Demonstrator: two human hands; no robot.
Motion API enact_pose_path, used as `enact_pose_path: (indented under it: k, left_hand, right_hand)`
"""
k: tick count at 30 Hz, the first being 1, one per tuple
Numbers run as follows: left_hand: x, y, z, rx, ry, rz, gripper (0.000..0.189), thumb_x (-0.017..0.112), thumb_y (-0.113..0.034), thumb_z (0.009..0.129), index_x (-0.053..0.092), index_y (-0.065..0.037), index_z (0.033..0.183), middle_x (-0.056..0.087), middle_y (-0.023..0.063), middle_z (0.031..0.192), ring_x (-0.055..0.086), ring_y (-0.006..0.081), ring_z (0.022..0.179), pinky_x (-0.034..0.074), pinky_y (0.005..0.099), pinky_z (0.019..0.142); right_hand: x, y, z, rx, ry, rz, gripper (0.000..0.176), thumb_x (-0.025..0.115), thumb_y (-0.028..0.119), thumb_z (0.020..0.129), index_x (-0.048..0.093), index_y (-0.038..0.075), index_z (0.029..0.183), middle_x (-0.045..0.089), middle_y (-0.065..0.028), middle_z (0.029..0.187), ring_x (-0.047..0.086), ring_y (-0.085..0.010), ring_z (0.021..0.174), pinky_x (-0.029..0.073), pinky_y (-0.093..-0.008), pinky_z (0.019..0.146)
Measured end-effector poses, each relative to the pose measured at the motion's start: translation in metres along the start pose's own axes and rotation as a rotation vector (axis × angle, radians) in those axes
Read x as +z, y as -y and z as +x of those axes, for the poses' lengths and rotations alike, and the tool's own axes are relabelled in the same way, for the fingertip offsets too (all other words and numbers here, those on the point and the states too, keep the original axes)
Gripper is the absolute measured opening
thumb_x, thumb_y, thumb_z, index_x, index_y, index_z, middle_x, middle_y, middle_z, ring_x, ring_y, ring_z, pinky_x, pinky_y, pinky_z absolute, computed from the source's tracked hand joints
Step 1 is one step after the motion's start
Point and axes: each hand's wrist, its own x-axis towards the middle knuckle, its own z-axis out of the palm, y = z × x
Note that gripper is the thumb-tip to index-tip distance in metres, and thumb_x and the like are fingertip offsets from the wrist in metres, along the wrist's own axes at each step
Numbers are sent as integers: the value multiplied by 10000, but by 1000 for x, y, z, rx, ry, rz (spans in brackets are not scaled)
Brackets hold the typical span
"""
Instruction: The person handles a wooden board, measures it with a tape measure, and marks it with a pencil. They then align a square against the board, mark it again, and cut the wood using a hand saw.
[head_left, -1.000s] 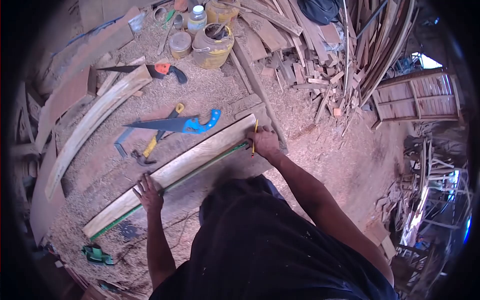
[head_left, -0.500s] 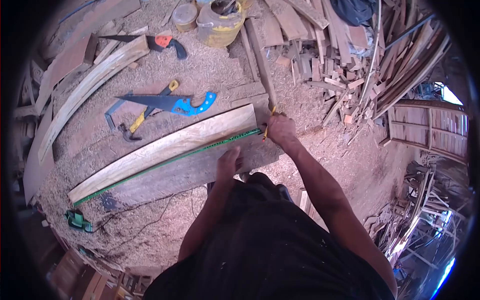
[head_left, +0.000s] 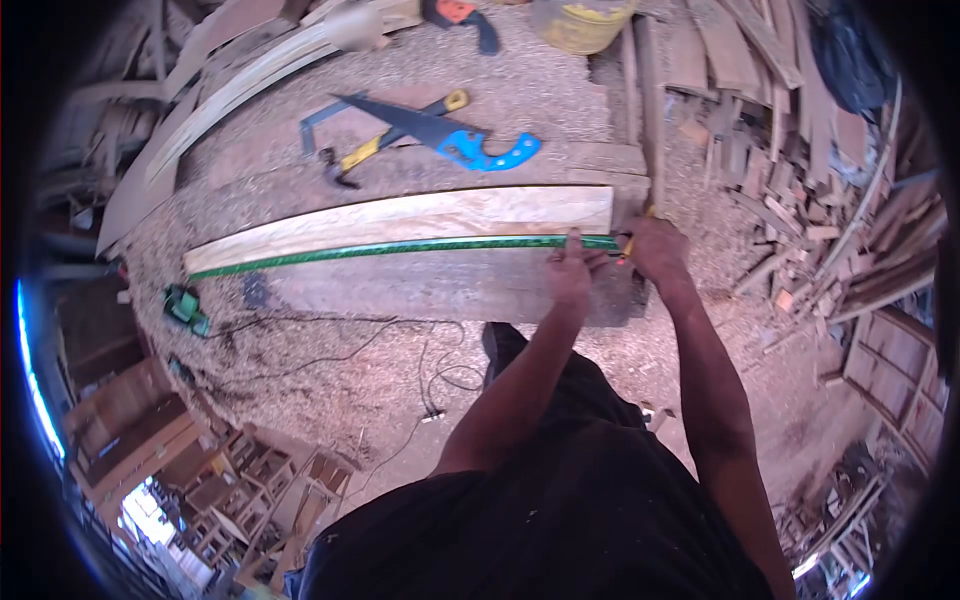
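A long curved piece of pale wood [head_left: 420, 217] lies on a rough plank bench top [head_left: 420, 285]. Along its near edge stretches a green tape measure [head_left: 400, 246], its blade pulled out for nearly the wood's whole length. Close to the right end, my left hand [head_left: 572, 275] has its thumb on the blade, with the other fingers curled beside it. My right hand [head_left: 660, 250] is closed around a yellow pencil [head_left: 628, 246] just past the blade's right end. Part of the pencil is hidden by the fingers.
Beyond the wood lie a blue-handled saw [head_left: 490, 152] and a yellow-and-black hammer [head_left: 365, 152]. An orange-and-black saw handle [head_left: 460, 12] and a yellow bucket [head_left: 582, 25] are farther back. A green power tool [head_left: 185, 308] sits at left; a cable [head_left: 330, 352] crosses the shavings. Scrap wood [head_left: 770, 190] is piled at right.
My left hand has moved right and up onto the tape blade, near my right hand. My right hand still holds the pencil at the wood's right end. The camera view has turned.
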Motion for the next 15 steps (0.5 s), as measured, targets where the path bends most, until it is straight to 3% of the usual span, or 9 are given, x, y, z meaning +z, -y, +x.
enact_pose_path:
  k: [2,5,6,12,15]
  left_hand:
    - [2,3,2,-39,-4,72,552,674,-519,1074,631,30,1112,765,201,982,789,297,832,700,440,764]
    - [7,18,7,18,-35,70,613,625,-568,1086,646,43,1114,767,195,972,762,279,776,682,417,704]
    - [13,22,7,47,-63,2,543,627,-519,1103,641,21,1043,740,139,837,768,233,685,634,353,570]
    - [38,32,-4,188,-112,-12,580,537,-532,1142,676,28,1081,749,119,877,745,191,745,605,329,637]
    - [32,56,16,289,-18,-98,571,516,-499,1160,692,44,1160,757,112,903,725,178,764,592,330,662]
  right_hand:
    - [-10,3,-7,-20,6,69,224,747,421,948,828,291,1112,808,-70,1112,771,-298,1084,611,-460,950]
    - [43,-23,13,-42,-104,14,238,748,437,954,823,288,1124,805,-59,1138,766,-294,1092,609,-454,961]
    - [31,-21,8,-10,-64,2,255,752,446,950,817,285,1137,802,-58,1160,764,-295,1100,608,-453,964]
    - [8,-1,-7,-50,-49,145,399,760,510,931,755,267,1248,787,-75,1203,757,-308,1121,605,-472,969]
    - [-9,18,-20,-31,-65,169,443,755,529,935,730,260,1286,779,-113,1204,754,-326,1124,604,-486,968]
